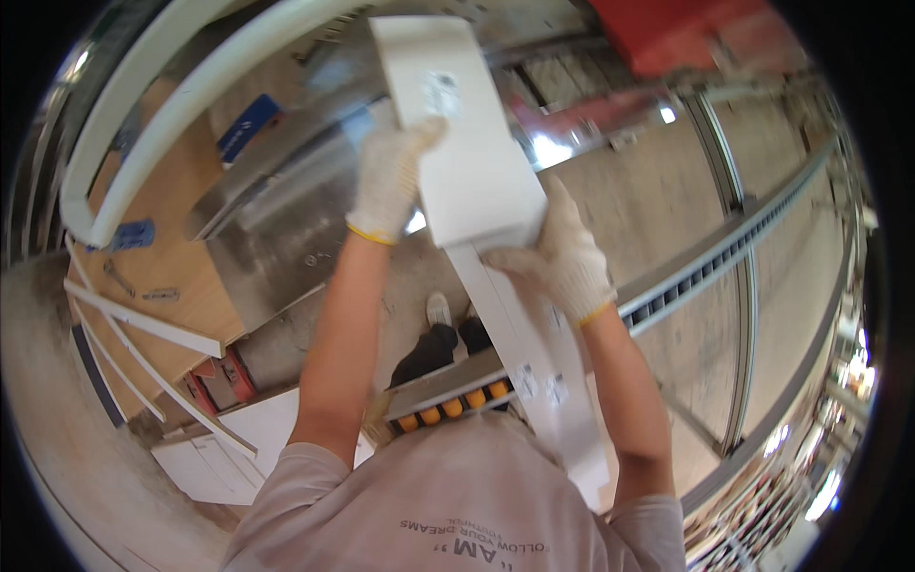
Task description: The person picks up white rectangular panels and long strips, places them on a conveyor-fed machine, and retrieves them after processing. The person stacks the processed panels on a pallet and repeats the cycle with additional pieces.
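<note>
A flat white panel [477,176] with a small printed label stretches away from me, slightly blurred. My left hand [393,176], in a pale knitted work glove with a yellow cuff, grips its left edge with the thumb on top. At its near right corner is my right hand [564,259], gloved the same way; the thumb lies along the near end and the fingers along the right edge, some of them hidden. Below the near end, a second long white panel [515,324] with labels runs toward me and passes beside my right forearm.
A metal conveyor rail [734,234] crosses on the right. Orange rollers [453,408] sit close to my body. On the left are a wooden tabletop [181,315], a shiny metal plate [276,257], a blue box [250,126] and curved white strips [157,329]. Something red [677,38] stands at the far right.
</note>
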Demonstrator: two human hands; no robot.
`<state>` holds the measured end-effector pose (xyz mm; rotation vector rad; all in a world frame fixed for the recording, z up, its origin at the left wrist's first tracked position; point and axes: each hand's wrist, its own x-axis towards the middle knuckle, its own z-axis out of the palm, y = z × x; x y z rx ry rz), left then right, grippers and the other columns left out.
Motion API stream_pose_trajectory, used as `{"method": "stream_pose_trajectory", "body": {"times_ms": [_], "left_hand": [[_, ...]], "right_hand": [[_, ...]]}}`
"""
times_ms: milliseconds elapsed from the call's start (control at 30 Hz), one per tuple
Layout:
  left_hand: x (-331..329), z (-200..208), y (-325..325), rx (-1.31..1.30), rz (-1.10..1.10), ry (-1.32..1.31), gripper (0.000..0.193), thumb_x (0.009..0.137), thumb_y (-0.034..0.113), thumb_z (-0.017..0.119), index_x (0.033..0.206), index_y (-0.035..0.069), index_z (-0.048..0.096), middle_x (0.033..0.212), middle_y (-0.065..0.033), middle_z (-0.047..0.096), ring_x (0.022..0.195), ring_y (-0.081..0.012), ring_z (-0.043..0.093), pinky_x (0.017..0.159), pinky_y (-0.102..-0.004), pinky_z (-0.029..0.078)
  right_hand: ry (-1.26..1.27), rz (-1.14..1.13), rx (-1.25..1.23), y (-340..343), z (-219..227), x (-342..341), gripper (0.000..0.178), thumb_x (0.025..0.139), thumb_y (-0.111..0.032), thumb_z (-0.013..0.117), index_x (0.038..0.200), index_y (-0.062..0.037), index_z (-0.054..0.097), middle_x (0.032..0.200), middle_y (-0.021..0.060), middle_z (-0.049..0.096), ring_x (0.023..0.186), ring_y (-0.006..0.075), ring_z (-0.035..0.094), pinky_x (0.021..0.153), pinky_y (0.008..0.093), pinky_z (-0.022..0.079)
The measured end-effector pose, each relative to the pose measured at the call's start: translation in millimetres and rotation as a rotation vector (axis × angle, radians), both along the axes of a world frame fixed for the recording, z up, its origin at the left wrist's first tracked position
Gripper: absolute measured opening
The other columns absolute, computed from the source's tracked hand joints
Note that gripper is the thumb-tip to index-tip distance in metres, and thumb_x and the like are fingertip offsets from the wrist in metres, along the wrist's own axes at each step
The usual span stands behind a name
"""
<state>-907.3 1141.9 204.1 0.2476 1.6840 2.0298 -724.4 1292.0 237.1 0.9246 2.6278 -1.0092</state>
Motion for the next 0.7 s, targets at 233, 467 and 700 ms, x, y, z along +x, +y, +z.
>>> {"method": "stream_pose_trajectory", "body": {"times_ms": [233, 467, 700], "left_hand": [[-2, -4, 4, -0.024, 0.032, -0.054, 0.05, 0.097, 0.027, 0.078, 0.129, -0.01, 0.069, 0.117, -0.0169, 0.076, 0.097, -0.0211, 0.076, 0.087, -0.0323, 0.06], [-5, -11, 8, 0.055, 0.051, -0.114, 0.044, 0.097, 0.016, 0.078, 0.128, -0.013, 0.068, 0.118, -0.017, 0.075, 0.099, -0.022, 0.075, 0.089, -0.0338, 0.06], [-7, -14, 6, 0.066, 0.06, -0.098, 0.043, 0.097, 0.017, 0.078, 0.128, -0.011, 0.069, 0.118, -0.0146, 0.075, 0.1, -0.0213, 0.074, 0.09, -0.0339, 0.058]], "right_hand": [[-0.162, 0.008, 0.023, -4, 10, -1, 0.129, 0.062, -0.058, 0.1, 0.159, -0.0003, 0.037, 0.145, 0.0277, 0.059, 0.127, 0.044, 0.068, 0.104, 0.0475, 0.059], [-0.204, 0.037, 0.069, -5, 12, -6, 0.121, 0.063, -0.065, 0.096, 0.152, -0.0018, 0.043, 0.14, 0.0227, 0.059, 0.124, 0.0407, 0.069, 0.099, 0.0479, 0.061], [-0.174, 0.075, 0.174, -10, 4, -5, 0.121, 0.063, -0.069, 0.096, 0.147, 0.0014, 0.043, 0.133, 0.0213, 0.059, 0.124, 0.0405, 0.067, 0.098, 0.0479, 0.06]]}}
